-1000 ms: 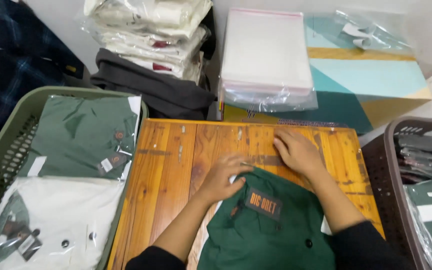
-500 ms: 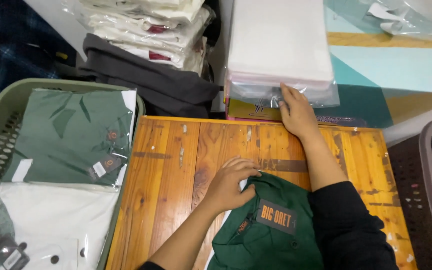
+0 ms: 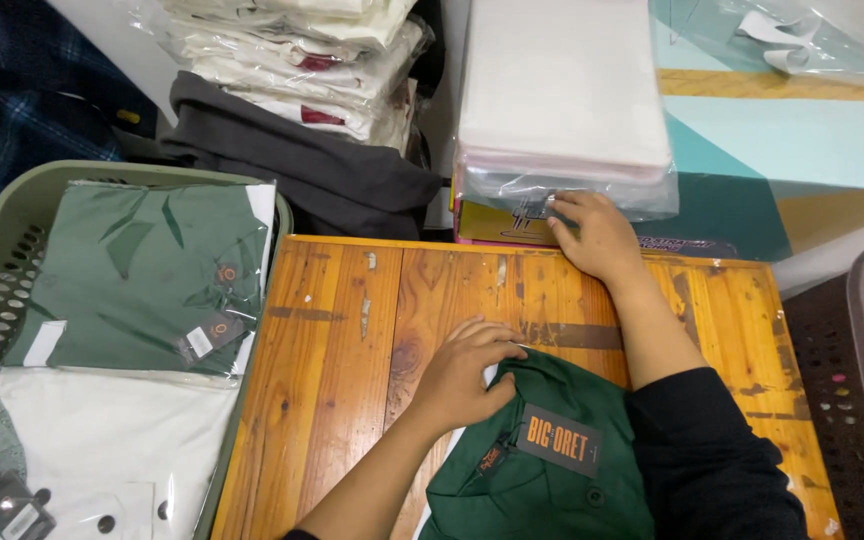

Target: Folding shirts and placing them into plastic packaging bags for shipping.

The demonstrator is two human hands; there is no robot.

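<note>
The left hand (image 3: 467, 375) is pressing flat on the collar end of a folded green shirt (image 3: 542, 470), fingers spread and curled over the fold's edge, pinning rather than gripping it, seemingly so that the fold is not springing open. The shirt is lying at the near edge of the wooden bench (image 3: 352, 340), its dark label facing up, partly hidden under the person's black sleeve (image 3: 712, 460). The right hand (image 3: 597, 235) is reaching across the bench to the far edge, fingertips touching the front lip of a stack of clear bags (image 3: 562, 110); the fingers are bending onto the top plastic layer, but whether they are pinching a bag is not clear. The stack is sitting on a yellow box (image 3: 497, 222) just behind the bench, within arm's reach. To the left, a green basket (image 3: 12, 260) is holding bagged shirts, a green one (image 3: 142, 270) lying above a white one (image 3: 92, 450). More bagged white garments (image 3: 292, 50) are piled at the back on a dark cloth (image 3: 302, 160). A dark basket (image 3: 852, 360) is standing at the right.
</note>
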